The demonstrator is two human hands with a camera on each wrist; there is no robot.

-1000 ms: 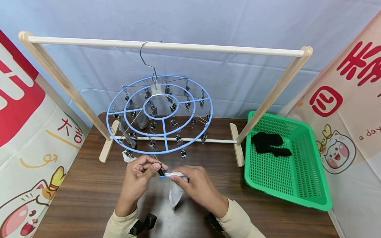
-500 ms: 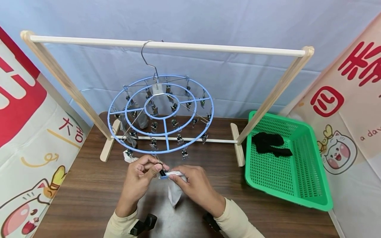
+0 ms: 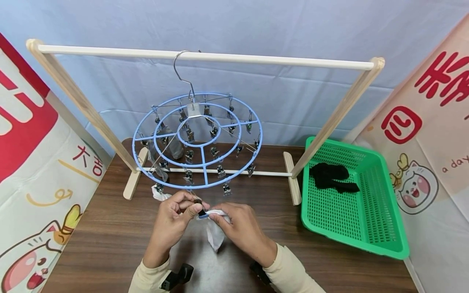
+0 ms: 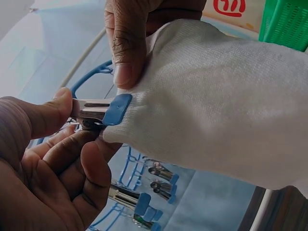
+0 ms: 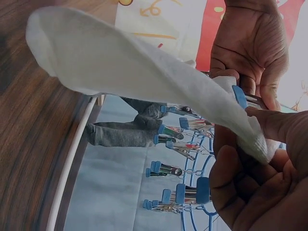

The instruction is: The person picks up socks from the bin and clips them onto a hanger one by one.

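Note:
A white sock (image 4: 192, 106) hangs down from my right hand (image 3: 244, 228), which pinches its cuff between thumb and fingers. My left hand (image 3: 171, 221) pinches the metal clip (image 4: 94, 109) with blue tips. In the left wrist view the clip's blue tip (image 4: 117, 109) lies over the edge of the sock's cuff. The clip hangs from the front rim of the round blue drying hanger (image 3: 205, 187). In the right wrist view the sock (image 5: 125, 62) stretches away from the fingers, its toe to the upper left.
The hanger hooks over a white rod (image 3: 275, 60) on a wooden stand. Grey socks (image 3: 172, 146) hang from its left side, and a white sock (image 3: 160, 193) at front left. At right stands a green basket (image 3: 351, 244) with black socks (image 3: 331, 178) inside.
Both hands stay nearly in place. The clip has tilted slightly between the left fingers, and the sock's lower end has swung a little.

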